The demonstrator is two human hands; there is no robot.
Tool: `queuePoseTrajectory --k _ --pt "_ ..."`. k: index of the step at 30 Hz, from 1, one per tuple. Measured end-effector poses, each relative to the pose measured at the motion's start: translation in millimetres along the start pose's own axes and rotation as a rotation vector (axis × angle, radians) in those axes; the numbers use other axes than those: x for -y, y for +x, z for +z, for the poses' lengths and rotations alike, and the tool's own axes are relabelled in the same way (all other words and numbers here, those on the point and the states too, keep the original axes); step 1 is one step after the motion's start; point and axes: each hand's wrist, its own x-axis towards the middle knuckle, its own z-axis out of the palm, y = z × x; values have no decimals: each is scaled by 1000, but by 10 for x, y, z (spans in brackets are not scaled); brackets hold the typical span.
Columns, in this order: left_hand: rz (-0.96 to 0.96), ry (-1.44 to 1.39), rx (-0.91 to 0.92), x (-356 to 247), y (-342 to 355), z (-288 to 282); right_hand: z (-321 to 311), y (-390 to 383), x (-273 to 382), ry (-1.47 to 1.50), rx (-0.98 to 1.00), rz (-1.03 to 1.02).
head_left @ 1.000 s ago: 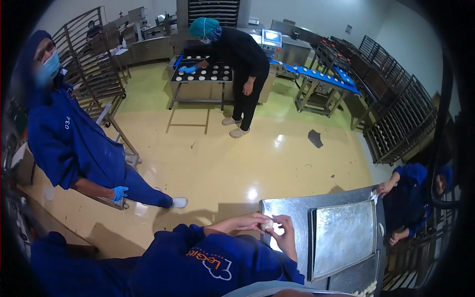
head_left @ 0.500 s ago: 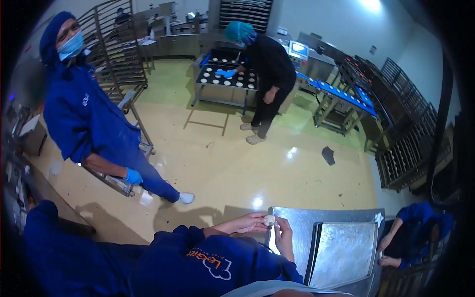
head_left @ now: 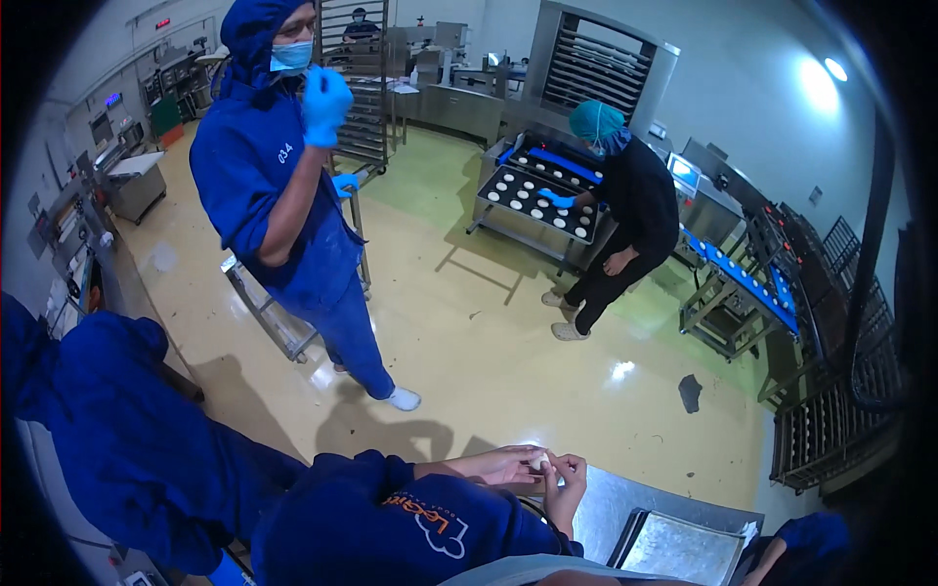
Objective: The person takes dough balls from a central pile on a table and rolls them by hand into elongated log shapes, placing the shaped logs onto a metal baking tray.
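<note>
Evidently a small pale dough piece (head_left: 540,460) sits gripped between both hands' fingertips; the left hand (head_left: 509,465) lies left of it, the right hand (head_left: 567,481) right; no long axis discernible.

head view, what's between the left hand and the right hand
A small pale dough piece lies between the left hand and the right hand, touched by both; the head view shows it.

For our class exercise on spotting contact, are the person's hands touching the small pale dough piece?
Touching: the head view shows the dough piece between the left hand and right hand, with fingers against it and no visible gap.
</note>
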Motion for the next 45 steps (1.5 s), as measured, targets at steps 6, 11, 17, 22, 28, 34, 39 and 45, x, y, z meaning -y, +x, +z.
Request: queuePoseTrajectory --k 6,11,17,22,28,34,39,45 --pt "68 77 49 39 8 22 -11 -63 -43 220 -4 138" --pt "44 6 55 134 75 -1 -38 -131 -178 497 -66 315" --pt "2 51 -5 177 94 21 -170 -297 -341 462 -19 383" --pt "-23 41 36 199 140 -20 -305 -289 -101 153 -18 194" --pt "-183 141 138 296 236 -81 -395 -364 -122 64 23 117" --pt "-222 177 71 394 388 116 -455 -525 -281 175 -45 280" --pt "-301 262 139 529 545 127 -643 -568 -190 28 -95 278" --pt "-412 196 132 634 633 362 -800 -801 -314 -25 -121 339"
